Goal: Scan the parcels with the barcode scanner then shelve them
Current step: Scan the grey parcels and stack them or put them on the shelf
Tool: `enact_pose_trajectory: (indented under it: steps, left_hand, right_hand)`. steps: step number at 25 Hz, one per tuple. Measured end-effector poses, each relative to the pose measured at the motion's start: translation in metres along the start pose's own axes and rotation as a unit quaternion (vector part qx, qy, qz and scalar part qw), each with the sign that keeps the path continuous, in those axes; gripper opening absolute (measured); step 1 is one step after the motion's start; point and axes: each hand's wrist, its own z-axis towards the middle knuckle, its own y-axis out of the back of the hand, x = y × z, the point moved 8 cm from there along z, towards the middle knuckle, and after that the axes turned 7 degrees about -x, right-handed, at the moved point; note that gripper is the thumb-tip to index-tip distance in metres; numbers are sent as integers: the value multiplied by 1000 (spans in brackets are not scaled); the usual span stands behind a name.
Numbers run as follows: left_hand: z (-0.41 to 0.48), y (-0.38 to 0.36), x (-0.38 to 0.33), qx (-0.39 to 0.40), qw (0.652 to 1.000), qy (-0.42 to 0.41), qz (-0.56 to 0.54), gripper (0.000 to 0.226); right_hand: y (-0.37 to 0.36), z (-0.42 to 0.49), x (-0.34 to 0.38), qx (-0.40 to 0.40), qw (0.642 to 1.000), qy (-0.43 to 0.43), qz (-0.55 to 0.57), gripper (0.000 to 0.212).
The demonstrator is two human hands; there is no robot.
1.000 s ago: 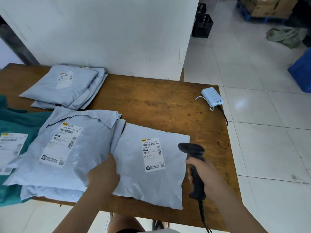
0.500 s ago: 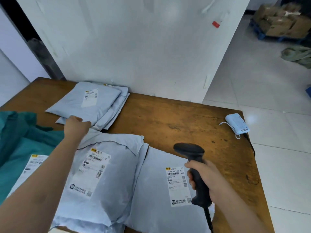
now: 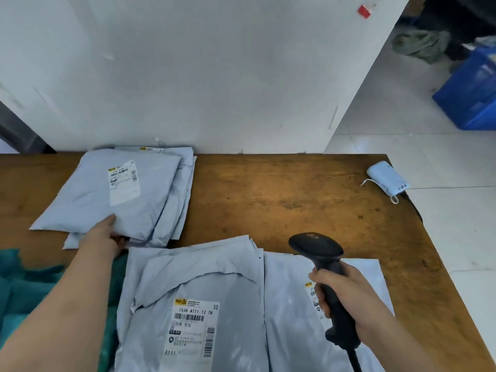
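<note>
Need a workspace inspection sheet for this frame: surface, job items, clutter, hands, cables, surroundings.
Surface: wooden table, worn and stained.
Job's things: stack of grey parcels far left; labelled parcel and right parcel side by side at the front; scanner.
Clutter: teal bag at left; white device at the right edge.
Hands: left hand pinches the stack's near edge; right hand grips the scanner over the right parcel.
Cables: scanner cable leaves the frame below; white cord on the device.
Surroundings: white wall, tiled floor, blue crate, green cloth.
</note>
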Motion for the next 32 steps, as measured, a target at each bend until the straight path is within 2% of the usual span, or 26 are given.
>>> enact_pose_trajectory:
  steps: [1,3,4,5,8,12,15,19,21,23,26,28,30,32]
  left_hand:
    - [14,1,0,-14,1000,11,-1,51]
    - [10,-1,-3,11,999,47,-12,42]
    - [1,-8,-7,49,997,58,-11,33]
    - [-6,-14,-12,71,995,49,-54,30]
    - [-52,-43,-43,192,960,-35,-200,33]
    - [-153,-60,-71,291,913,-125,-256,22]
    - [-251,-75,-23,330,890,-125,-288,16]
    - [-351,-108,89,333,904,-130,-235,28]
    - [-385,-121,153,340,909,-96,-219,29]
    - [-412,-125,218,340,920,-47,-190,33]
    - [-430,-110,317,254,961,29,-106,31]
    - [-443,-98,374,245,947,186,-92,31]
    - [-453,-82,408,257,901,345,-47,46]
    - [-438,-67,416,254,894,369,-5,52]
  right_hand:
    - [-4,-2,1,0,1000,3,-6,9]
    - [-12,-4,2,3,1000,8,-12,7]
    - [-15,-6,3,9,1000,12,-12,7]
    - [-18,-7,4,14,1000,15,-13,7]
    - [-19,-12,10,31,999,31,-20,8]
    - [7,-21,18,44,998,50,21,9]
    - [59,-29,22,39,996,62,57,16]
    - [145,-38,23,16,990,98,98,32]
    - [188,-39,15,6,988,111,106,30]
    - [220,-37,-1,8,986,108,123,18]
    - [241,-27,-30,16,990,85,116,16]
    - [240,-19,-54,24,994,56,91,16]
    - [233,-11,-80,30,997,18,66,14]
    - [221,-6,-102,42,998,-7,48,13]
